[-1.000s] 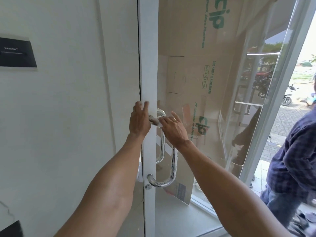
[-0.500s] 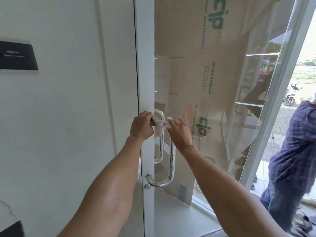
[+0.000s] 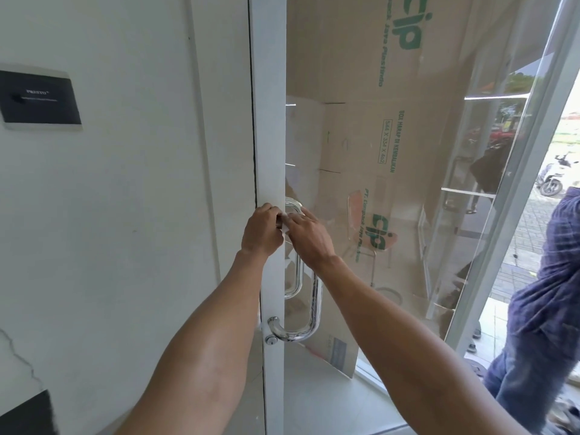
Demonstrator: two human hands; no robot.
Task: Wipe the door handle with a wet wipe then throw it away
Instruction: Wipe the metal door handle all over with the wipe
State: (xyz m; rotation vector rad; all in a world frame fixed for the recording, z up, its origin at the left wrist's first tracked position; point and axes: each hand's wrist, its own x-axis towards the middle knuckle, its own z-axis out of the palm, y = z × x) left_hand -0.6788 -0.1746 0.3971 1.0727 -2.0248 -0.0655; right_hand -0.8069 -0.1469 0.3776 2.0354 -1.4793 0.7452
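Note:
A chrome D-shaped door handle point(image 3: 314, 304) runs down the white frame of a glass door point(image 3: 271, 136). Both my hands meet at its upper end. My left hand point(image 3: 262, 232) is curled against the frame around the handle's top bend. My right hand point(image 3: 309, 232) lies beside it with fingers pressed toward the same spot. A small white wet wipe point(image 3: 285, 221) shows between the two hands, pinched against the handle; most of it is hidden. The handle's lower curve and the keyhole point(image 3: 270, 340) below are in plain sight.
A white wall with a black plaque point(image 3: 39, 98) stands at left. Cardboard with green print point(image 3: 392, 152) leans behind the glass. A person in a dark blue checked shirt point(image 3: 546, 302) stands at the right by the open doorway. A parked scooter point(image 3: 554, 177) is outside.
My hands have closed together at the handle's top, the left one curling from flat on the frame into a grip. The person at right has shifted nearer.

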